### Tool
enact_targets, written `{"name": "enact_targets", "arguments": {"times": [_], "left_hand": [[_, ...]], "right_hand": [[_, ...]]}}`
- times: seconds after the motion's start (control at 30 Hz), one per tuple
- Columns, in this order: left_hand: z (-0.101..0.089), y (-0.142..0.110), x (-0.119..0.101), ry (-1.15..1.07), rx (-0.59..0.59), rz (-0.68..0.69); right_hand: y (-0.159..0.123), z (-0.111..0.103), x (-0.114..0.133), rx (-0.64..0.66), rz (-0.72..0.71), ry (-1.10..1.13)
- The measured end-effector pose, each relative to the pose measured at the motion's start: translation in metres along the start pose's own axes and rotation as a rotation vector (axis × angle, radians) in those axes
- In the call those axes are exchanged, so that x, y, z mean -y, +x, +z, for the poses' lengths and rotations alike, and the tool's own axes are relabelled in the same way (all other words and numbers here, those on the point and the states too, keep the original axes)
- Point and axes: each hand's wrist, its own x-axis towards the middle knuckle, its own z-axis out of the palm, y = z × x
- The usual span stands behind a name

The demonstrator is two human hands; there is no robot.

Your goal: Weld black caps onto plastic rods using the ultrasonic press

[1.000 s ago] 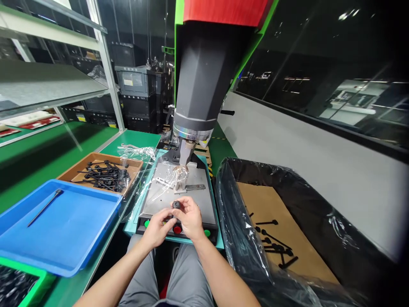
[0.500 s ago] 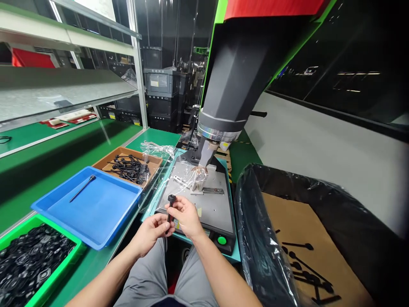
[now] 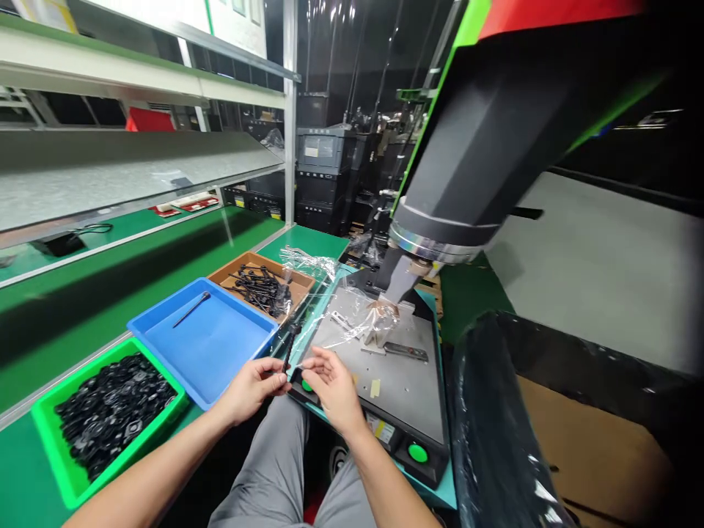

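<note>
My left hand point(image 3: 258, 385) pinches a black plastic rod with a wider head point(image 3: 291, 346) between thumb and fingers. The rod leans slightly, head upward, in front of the machine's base. Just right of it, my right hand point(image 3: 333, 385) is apart from the rod, its fingers bent and thumb a little away from them; I see nothing held in it. Beyond both hands, a pressing machine's metal horn point(image 3: 404, 279) points down at a small fixture point(image 3: 377, 330) wrapped in clear film, on a grey plate point(image 3: 352, 367).
On the left stand a blue tray point(image 3: 220, 352) with one black rod point(image 3: 191, 309), a brown tray point(image 3: 305, 280) of similar rods, and a green bin point(image 3: 52, 447) full of small black parts. A green button point(image 3: 418, 452) sits on the base. Right is a plastic-lined bin point(image 3: 484, 411).
My right hand has let go of the rod and drawn slightly away, leaving it in my left hand. The view has turned left, so everything appears shifted to the right.
</note>
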Motion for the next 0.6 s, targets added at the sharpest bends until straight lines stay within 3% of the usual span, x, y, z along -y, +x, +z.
{"name": "enact_targets", "arguments": {"times": [0.13, 0.23, 0.3, 0.4, 0.6], "left_hand": [[-0.075, 0.011, -0.003, 0.380, -0.348, 0.034], [-0.124, 0.032, -0.001, 0.424, -0.456, -0.067], [-0.144, 0.057, -0.001, 0.423, -0.487, -0.106], [-0.156, 0.103, -0.008, 0.416, -0.521, -0.175], [-0.153, 0.182, -0.032, 0.338, -0.676, -0.267]], "right_hand": [[-0.012, -0.023, -0.015, -0.046, 0.100, 0.004], [-0.019, -0.035, -0.025, -0.072, 0.146, 0.004], [-0.023, -0.037, -0.030, -0.083, 0.170, 0.000], [-0.031, -0.036, -0.034, -0.092, 0.196, -0.009], [-0.049, -0.048, -0.029, -0.215, 0.250, -0.019]]}}
